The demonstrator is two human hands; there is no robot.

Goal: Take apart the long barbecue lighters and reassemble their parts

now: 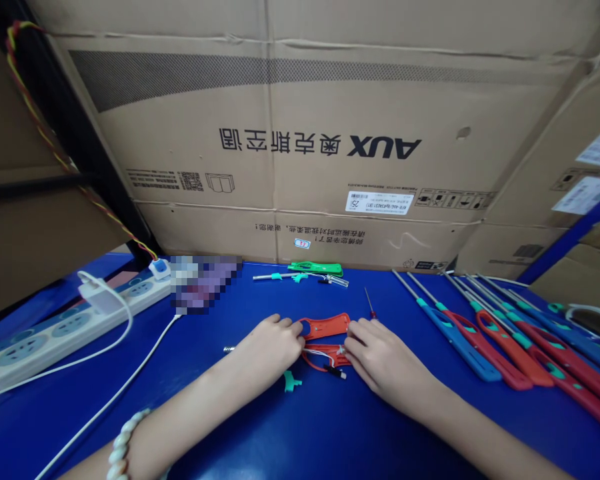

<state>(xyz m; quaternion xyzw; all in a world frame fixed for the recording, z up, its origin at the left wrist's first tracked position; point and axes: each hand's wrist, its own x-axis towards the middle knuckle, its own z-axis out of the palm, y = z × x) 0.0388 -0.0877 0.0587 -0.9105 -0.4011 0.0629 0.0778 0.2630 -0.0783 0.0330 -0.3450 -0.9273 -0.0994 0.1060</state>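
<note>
Two orange lighter-handle halves lie open one behind the other, the rear shell and the front shell. My left hand, fingers curled, grips the left end of the shells. My right hand pinches their right end, its fingertips partly hidden. Inside the front shell run thin wires, and a small black part with a white tip sticks out. A metal tube end shows behind my left wrist. In front of the shells rests a teal trigger.
A small screwdriver lies behind my right hand. Farther back are a green handle shell and a metal lighter tube. Several long lighters cover the right side. A power strip with white cables stands left; cardboard walls the back.
</note>
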